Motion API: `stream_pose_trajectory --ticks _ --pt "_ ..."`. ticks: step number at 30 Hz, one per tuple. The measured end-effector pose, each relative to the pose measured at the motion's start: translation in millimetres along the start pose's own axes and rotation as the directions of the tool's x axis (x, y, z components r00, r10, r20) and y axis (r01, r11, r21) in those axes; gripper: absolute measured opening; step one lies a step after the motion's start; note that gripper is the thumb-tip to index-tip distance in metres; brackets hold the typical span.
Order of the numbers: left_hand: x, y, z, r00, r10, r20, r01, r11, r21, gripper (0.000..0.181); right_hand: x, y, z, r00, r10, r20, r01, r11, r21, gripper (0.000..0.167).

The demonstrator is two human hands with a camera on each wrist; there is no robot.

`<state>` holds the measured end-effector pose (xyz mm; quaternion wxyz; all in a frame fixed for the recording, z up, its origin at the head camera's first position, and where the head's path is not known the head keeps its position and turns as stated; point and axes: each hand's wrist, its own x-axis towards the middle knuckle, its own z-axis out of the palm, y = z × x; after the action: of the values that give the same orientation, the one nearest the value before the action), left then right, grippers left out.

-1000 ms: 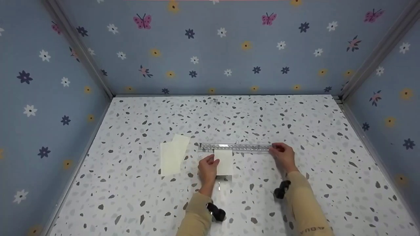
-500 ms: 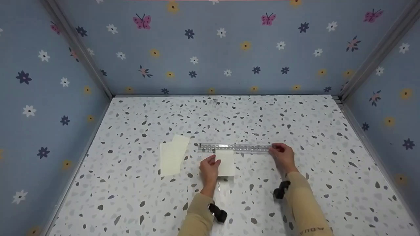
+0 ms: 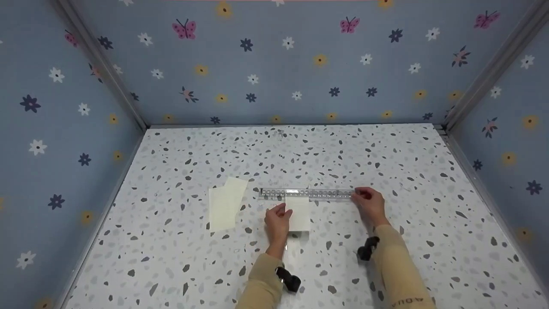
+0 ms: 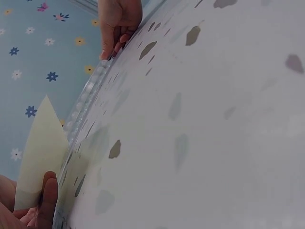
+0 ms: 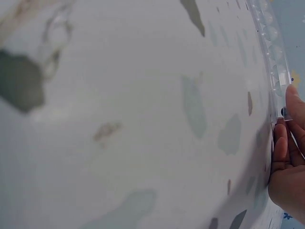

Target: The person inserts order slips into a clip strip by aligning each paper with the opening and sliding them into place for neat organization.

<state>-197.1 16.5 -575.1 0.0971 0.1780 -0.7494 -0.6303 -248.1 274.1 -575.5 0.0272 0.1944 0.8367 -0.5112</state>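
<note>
My left hand (image 3: pixel 278 221) pinches the left edge of a pale yellow paper piece (image 3: pixel 299 216). In the left wrist view that paper (image 4: pixel 40 148) stands raised off the table at the fingers, against a clear strip. This strip is a transparent plastic ruler (image 3: pixel 317 194), lying crosswise with the paper's top edge at its lower side. My right hand (image 3: pixel 371 205) grips the ruler's right end between thumb and fingers, as the right wrist view shows with the hand (image 5: pixel 288 152) at the ruler's tip (image 5: pixel 281 90).
Two more pale yellow paper pieces (image 3: pixel 222 208) lie overlapping to the left of my left hand. The speckled white table (image 3: pixel 180 266) is bounded by blue flowered walls (image 3: pixel 274 56) at the back and both sides. Both wrists wear black cameras.
My left hand has slid a little to the right along the ruler, taking the paper with it. The right hand and the ruler have stayed in place.
</note>
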Motion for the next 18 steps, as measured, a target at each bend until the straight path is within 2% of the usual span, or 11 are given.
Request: stream_pose_trajectory --ticks 8,18 --pt "-2.4 0.8 4.3 1.000 0.014 0.003 -0.014 1.000 -0.018 0.023 0.1 -0.9 -1.2 1.000 -0.024 0.001 0.024 1.000 -0.004 0.037" --pt "-4.3 0.5 10.5 1.000 0.004 -0.001 -0.004 1.000 0.000 0.023 0.8 -1.3 -0.8 1.000 0.020 0.010 -0.021 1.000 0.019 0.039"
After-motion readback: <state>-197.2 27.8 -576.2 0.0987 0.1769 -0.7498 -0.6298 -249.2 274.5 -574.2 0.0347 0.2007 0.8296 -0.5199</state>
